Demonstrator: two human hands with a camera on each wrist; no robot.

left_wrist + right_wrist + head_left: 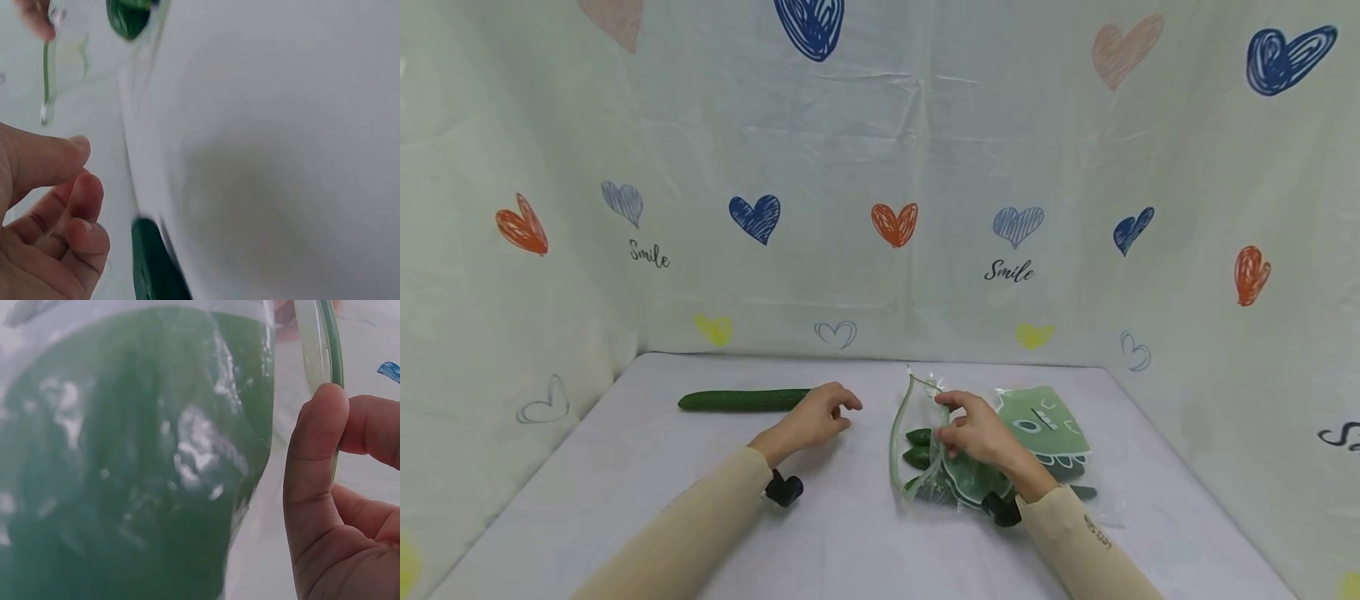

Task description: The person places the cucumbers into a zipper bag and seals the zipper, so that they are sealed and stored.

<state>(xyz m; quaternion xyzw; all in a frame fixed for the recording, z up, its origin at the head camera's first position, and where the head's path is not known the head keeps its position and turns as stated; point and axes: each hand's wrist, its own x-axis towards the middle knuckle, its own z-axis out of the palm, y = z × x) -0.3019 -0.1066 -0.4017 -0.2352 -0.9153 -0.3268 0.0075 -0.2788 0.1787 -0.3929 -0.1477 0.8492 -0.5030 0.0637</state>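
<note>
A clear zip bag (938, 487) with a green cartoon print lies on the right half of the table, its mouth gaping to the left. Several small cucumbers (917, 457) show inside that mouth. My right hand (977, 429) pinches the bag's upper edge between thumb and index finger; the green zip strip (335, 350) runs through this pinch in the right wrist view. My left hand (818, 414) hovers left of the bag, fingers loosely bent and holding nothing. Just behind it lies a long cucumber (737, 401), its right end partly hidden by that hand.
The white tabletop (850, 533) ends at a back curtain (820, 275) printed with hearts, and similar cloth hangs at both sides. The bag's printed far part (1045, 425) spreads to the right, under and beyond my right forearm.
</note>
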